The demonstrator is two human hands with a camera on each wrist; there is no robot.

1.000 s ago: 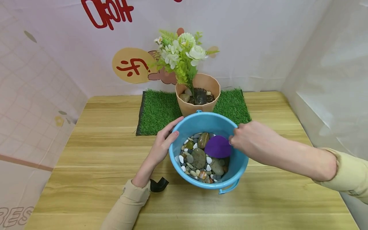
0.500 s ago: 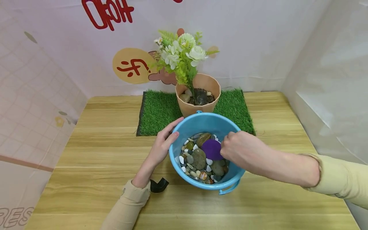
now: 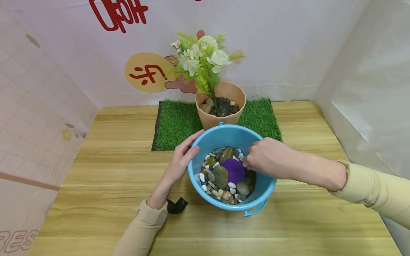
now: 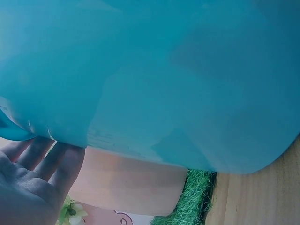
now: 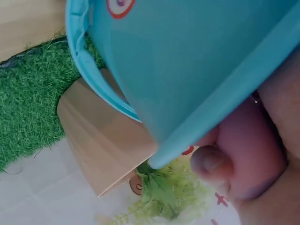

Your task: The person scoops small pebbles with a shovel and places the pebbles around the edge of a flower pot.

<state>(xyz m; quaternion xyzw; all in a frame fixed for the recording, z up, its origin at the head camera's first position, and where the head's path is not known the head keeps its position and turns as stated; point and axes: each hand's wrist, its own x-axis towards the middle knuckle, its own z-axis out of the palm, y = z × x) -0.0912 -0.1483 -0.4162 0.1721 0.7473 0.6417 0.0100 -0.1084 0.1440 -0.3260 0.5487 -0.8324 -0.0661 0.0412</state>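
A blue bucket holds many pebbles. At its left rim, my left hand holds the bucket, thumb at the rim and fingers round the outside. In the left wrist view those fingers pass partly behind the blue wall. Over the bucket's right side, my right hand grips a purple shovel. Its rounded blade lies on the pebbles, and the fist hides its handle. The right wrist view shows part of the curled right hand behind the bucket's rim; the blade is out of sight there.
Behind the bucket stands a peach flowerpot with white flowers, on a green grass mat. The bucket's handle hangs toward the front. A bent black piece lies on the wooden table beside the left wrist.
My right hand has moved left over the bucket, carrying the purple shovel's blade left and nearer me across the pebbles. The left hand and the bucket stay in place.
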